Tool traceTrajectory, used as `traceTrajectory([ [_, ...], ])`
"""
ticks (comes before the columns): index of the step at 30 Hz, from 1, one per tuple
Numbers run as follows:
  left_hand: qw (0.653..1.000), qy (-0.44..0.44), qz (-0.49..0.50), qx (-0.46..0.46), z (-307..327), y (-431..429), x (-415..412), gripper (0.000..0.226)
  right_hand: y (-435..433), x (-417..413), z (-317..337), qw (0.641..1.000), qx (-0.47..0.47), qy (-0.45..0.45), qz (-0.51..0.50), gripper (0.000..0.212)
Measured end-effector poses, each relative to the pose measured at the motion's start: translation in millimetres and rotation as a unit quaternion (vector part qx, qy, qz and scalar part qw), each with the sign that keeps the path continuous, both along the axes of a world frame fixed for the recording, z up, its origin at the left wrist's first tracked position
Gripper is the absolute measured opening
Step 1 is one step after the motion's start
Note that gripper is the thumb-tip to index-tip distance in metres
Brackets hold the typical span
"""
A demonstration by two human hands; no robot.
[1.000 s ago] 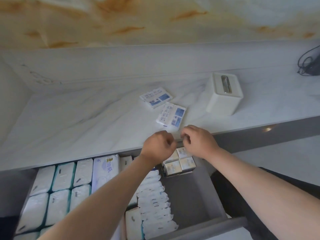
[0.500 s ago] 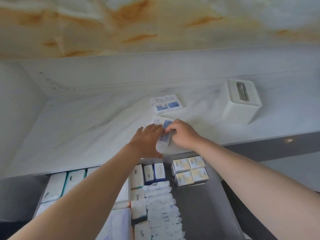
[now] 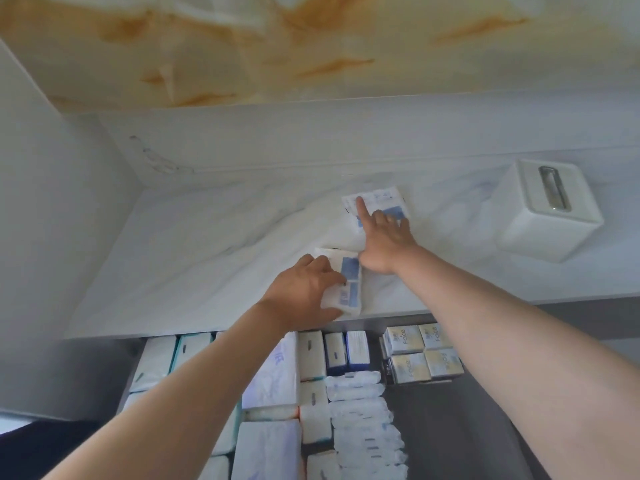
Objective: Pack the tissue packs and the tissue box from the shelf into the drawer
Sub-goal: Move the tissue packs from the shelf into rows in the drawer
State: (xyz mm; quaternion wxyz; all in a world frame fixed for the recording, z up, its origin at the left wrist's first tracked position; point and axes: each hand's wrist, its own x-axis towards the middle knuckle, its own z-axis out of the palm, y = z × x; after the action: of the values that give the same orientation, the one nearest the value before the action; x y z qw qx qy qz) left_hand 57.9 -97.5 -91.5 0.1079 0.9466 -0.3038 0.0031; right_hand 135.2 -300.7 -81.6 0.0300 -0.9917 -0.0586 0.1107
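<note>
Two flat white tissue packs with blue printed labels lie on the pale marble-patterned shelf [image 3: 207,271]. One white tissue box [image 3: 547,216] with rounded corners and a slot in its top stands well apart to their right. The near pack [image 3: 348,289] lies at the shelf's front edge. The left hand [image 3: 304,292] grips it, fingers curled over its left side and thumb under its near end. The far pack [image 3: 381,200] lies farther back. The right hand [image 3: 384,244] rests on it and holds nothing: the index finger presses down straight and the other fingers are loosely bent. Below, the open grey drawer [image 3: 450,438] holds rows of white wrapped packs [image 3: 360,410] on the left. One bundle of four yellow-topped cube packs [image 3: 422,355] sits at its back right. Half a second ago both hands were at the near pack. Now only the left holds it, and the right has reached on to the far pack. Both packs and the box are on the shelf as before.
</note>
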Motion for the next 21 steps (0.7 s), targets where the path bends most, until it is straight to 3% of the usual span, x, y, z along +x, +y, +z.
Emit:
traceTrajectory([
  [3,0.999,-0.015,-0.028,0.021,-1,15,-8,0.069,7,-8,-6,0.998,-0.057,-0.015,0.019,0.079],
  [6,0.998,-0.024,-0.041,0.051,-4,26,-18,0.079,9,-17,-7,0.998,-0.042,-0.037,0.023,0.062],
  [11,1.0,0.003,-0.003,0.001,1,38,-22,0.056,10,-25,2,0.998,0.057,0.031,-0.018,0.086],
  [14,0.999,0.021,0.021,-0.014,3,50,-13,0.047,8,-22,6,0.996,0.063,0.059,-0.037,0.103],
  [21,0.994,0.034,0.059,-0.089,1,58,6,0.033,6,-4,5,0.994,0.057,0.084,-0.035,0.108],
])
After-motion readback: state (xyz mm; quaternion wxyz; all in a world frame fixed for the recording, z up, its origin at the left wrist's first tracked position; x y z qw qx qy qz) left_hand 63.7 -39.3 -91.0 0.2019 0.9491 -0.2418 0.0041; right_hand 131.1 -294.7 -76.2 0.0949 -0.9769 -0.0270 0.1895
